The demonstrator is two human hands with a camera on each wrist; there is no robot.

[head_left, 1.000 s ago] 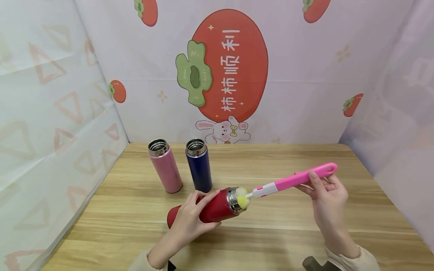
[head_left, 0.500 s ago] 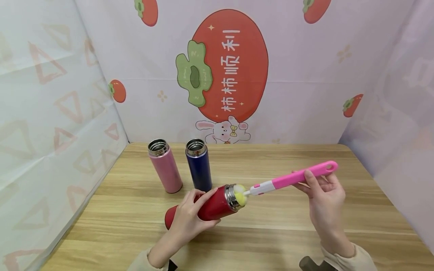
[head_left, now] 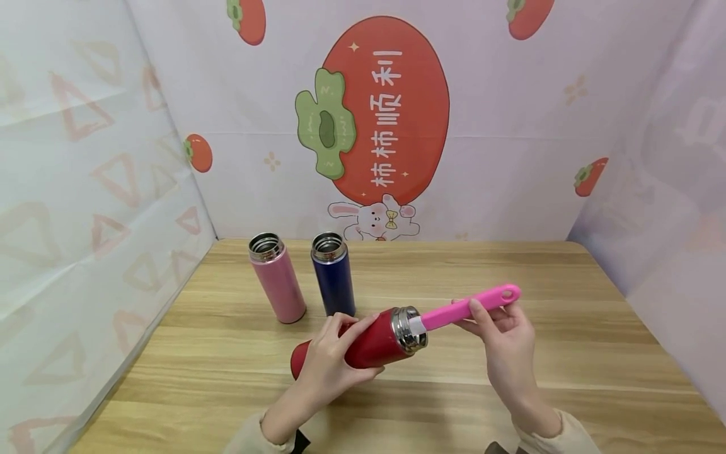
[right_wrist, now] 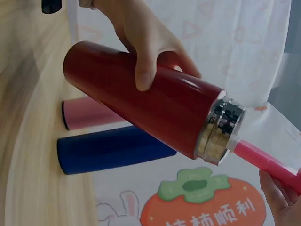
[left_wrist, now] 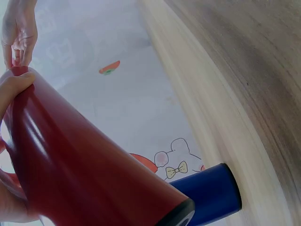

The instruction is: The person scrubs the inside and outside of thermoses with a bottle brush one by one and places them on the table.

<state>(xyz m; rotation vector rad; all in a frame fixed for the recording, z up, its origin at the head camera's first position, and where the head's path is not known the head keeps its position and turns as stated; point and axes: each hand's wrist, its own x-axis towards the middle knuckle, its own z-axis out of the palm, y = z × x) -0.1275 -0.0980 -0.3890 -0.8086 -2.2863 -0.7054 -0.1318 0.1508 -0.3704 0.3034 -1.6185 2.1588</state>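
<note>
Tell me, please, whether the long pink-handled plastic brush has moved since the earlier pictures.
Yes: in the head view, the brush moved left, toward the standing blue cylindrical bottle, and deeper into the red cylindrical bottle.

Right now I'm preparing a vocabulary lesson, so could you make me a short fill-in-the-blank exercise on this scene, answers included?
1. The left hand grips a bottle coloured ____.
2. The right hand holds a handle coloured ____.
3. In the head view, the pink bottle stands on the table just left of one coloured ____.
4. Altogether, the head view shows ____ bottles.

Missing words: red; pink; blue; three.
</note>
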